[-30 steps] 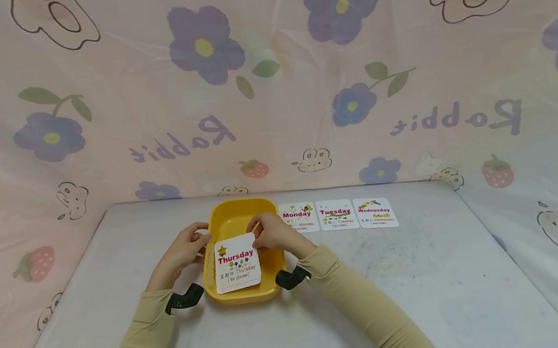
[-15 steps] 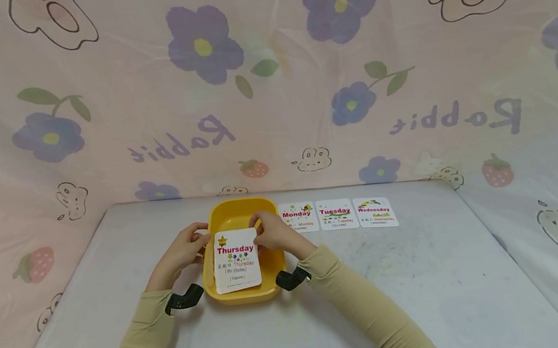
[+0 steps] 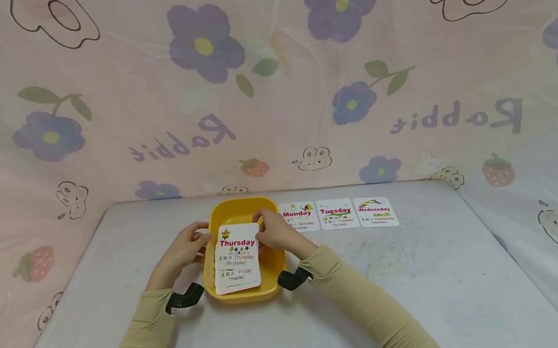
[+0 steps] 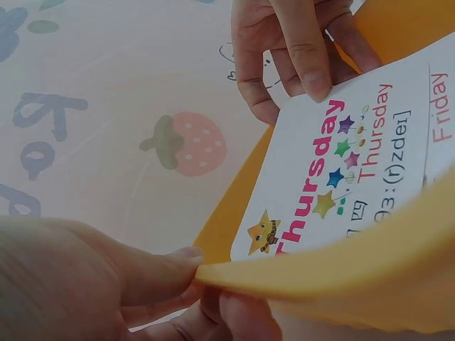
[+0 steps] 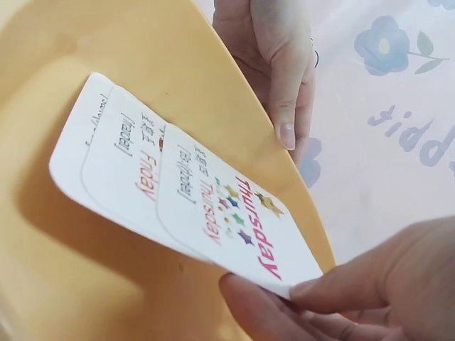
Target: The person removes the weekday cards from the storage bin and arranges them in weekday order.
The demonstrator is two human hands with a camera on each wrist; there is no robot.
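A yellow plastic tray (image 3: 275,278) stands on the table, its left rim pinched between thumb and fingers of my left hand (image 3: 183,256). My right hand (image 3: 275,231) pinches the upper right corner of the white Thursday card (image 3: 237,244), which has a star and red lettering. Below it, partly covered, lies the Friday card (image 3: 242,278), with the edge of another card under that. In the right wrist view the Thursday card (image 5: 220,213) sits fanned upward over the others, thumb on its corner. The left wrist view shows my left thumb (image 4: 160,273) on the tray rim.
To the tray's right, in a row on the white table (image 3: 383,302), lie the Monday card (image 3: 298,217), partly behind my right hand, the Tuesday card (image 3: 337,214) and the Wednesday card (image 3: 376,211). A printed rabbit-and-flower curtain (image 3: 270,110) hangs behind and at the sides.
My right hand has slid the Thursday card up and slightly right, uncovering the Friday card's lower part. My left hand has stayed on the tray rim.
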